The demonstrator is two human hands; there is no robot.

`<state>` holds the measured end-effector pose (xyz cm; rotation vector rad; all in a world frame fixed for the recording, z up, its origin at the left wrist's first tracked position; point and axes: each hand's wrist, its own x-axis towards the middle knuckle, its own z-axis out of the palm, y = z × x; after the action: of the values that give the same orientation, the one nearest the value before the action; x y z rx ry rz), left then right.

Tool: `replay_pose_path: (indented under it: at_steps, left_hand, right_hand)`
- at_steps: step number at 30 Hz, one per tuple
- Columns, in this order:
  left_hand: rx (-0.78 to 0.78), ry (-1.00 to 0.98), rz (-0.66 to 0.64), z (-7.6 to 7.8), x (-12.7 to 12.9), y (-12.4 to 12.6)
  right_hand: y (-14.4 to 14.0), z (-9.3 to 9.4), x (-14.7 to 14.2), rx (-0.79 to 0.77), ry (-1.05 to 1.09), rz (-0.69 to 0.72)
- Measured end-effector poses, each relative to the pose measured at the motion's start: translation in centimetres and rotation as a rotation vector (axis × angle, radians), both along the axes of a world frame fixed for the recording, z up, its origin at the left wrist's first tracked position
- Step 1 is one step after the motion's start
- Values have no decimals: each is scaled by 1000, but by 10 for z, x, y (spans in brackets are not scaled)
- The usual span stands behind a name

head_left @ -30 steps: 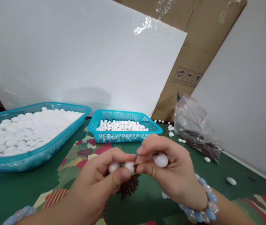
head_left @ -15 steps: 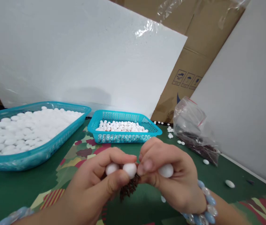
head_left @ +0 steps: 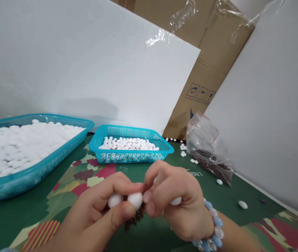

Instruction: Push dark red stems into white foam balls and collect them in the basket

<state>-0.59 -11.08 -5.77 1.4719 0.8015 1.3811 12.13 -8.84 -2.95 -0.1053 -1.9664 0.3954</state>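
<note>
Between the thumb and index finger of my left hand [head_left: 107, 210] sits a smooth white ball [head_left: 135, 200]. A second white ball [head_left: 115, 200] is tucked in the curled fingers of that hand. My right hand [head_left: 176, 201] pinches at the right side of the first ball; what its fingertips hold is too small to make out. Another white ball [head_left: 176, 201] shows partly in its palm. A bunch of thin dark brown strands [head_left: 134, 221] hangs below the pinched ball, partly hidden by my fingers.
A large blue tray [head_left: 43, 164] full of white balls stands at left. Behind my hands is a smaller blue basket [head_left: 133, 159] of white balls with brown bits. A clear bag [head_left: 209, 150] of brown material and several loose white balls lie at right. Cardboard [head_left: 191, 84] and white boards stand behind.
Both hands have shifted slightly left and down in view, as has the scene. My right hand has turned, covering more of the ball in its palm. My left hand still pinches its ball.
</note>
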Motion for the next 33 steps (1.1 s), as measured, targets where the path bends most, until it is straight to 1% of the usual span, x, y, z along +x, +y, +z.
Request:
replay_pose_path:
  at_steps: [3,6,11,13,16,18,20,22,24,27,29,30,31,33]
  left_hand:
    - [5,-8,-21,-3,-1,-1]
    - [-28,-26,-28,-4,-1,0]
    - [-145,-83,34,-6,1,0]
    - [-182,-104,35,-4,2,0]
    - [-236,-93,-22,2,3,-1]
    - [-249,-75,-39,7,2,-1]
    - [-238,-49,-12,13,0,1]
    - [-229,-21,43,16,-2,4]
    - [-239,-1,102,19,-2,7]
    - [-250,32,165,21,-3,9]
    - [-268,80,154,23,-4,11]
    - [-272,104,144,26,-5,12]
    - [-272,125,135,30,-7,15]
    - [-251,175,163,40,-14,22]
  right_hand:
    - [-1,-1,0,-1,4,11]
    - [0,-2,0,36,-1,14]
    - [2,-6,-1,56,-18,-39]
    - [1,-6,-2,51,-27,-48]
    - [0,-4,-3,60,-42,-87]
    - [0,-2,-4,106,-75,-131]
    - [3,-1,-5,203,-128,-191]
    - [7,-3,-6,320,-159,-279]
    - [12,-7,-9,389,-168,-363]
    - [17,-13,-12,430,-147,-398]
    - [20,-14,-13,395,-104,-373]
    - [22,-12,-13,335,-73,-357]
    - [26,-10,-13,229,-47,-348]
    - [42,-4,-13,-129,-51,-373]
